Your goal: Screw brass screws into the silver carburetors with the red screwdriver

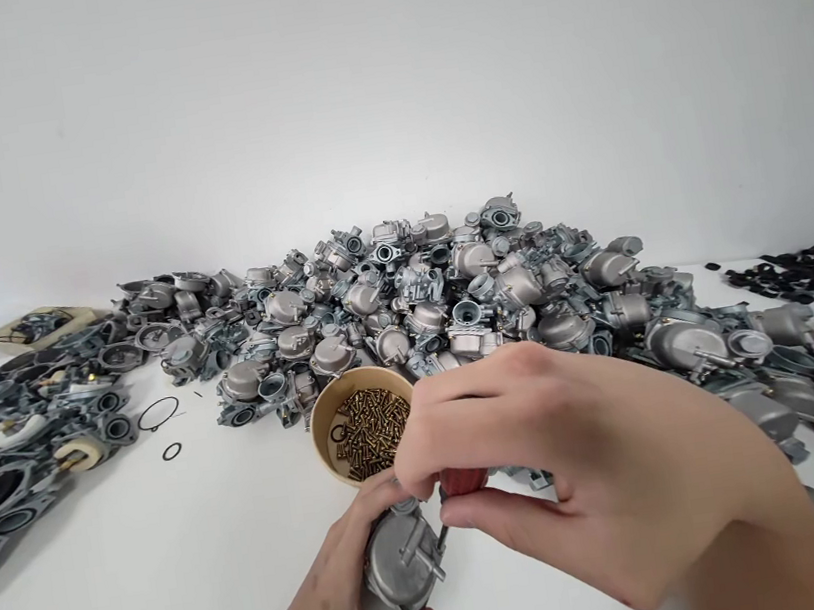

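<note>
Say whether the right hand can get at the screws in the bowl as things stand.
Probably not freely: the right hand grips a red-handled screwdriver, its shaft at the metal part in the left hand. Otherwise, the screws look within reach, the bowl being close by and open on top.

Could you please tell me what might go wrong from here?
The red-handled screwdriver in the right hand meets the metal part near its edge, so it might slip and scratch it or jab the left hand gripping it.
The bowl sits right beside both hands; a knock could spill its small brass-coloured screws.
The pile of metal parts is loosely heaped, so a bump might send some sliding.
</note>
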A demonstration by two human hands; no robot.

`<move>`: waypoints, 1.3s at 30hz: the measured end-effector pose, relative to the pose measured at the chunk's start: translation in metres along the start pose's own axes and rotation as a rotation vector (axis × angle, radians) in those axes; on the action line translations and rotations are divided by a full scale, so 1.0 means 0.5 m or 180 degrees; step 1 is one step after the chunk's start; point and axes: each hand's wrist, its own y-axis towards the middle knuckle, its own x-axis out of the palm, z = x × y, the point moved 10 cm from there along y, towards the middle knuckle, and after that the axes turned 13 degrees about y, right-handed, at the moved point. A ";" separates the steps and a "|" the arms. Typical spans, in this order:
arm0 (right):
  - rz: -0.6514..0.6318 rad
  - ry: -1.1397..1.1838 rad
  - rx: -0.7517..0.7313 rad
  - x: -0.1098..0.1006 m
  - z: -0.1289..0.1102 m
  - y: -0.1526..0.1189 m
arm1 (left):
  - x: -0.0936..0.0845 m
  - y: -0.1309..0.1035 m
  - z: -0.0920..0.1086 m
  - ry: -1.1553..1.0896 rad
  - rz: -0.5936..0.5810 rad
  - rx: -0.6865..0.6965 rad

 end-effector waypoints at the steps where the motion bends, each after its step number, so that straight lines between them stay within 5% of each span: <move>1: -0.0002 -0.0008 -0.0006 -0.001 0.000 0.000 | 0.002 -0.001 -0.001 0.0004 -0.0017 -0.0010; 39: -0.0366 -0.0019 -0.0024 0.014 0.019 0.013 | 0.022 -0.015 -0.025 0.0180 -0.0114 -0.0094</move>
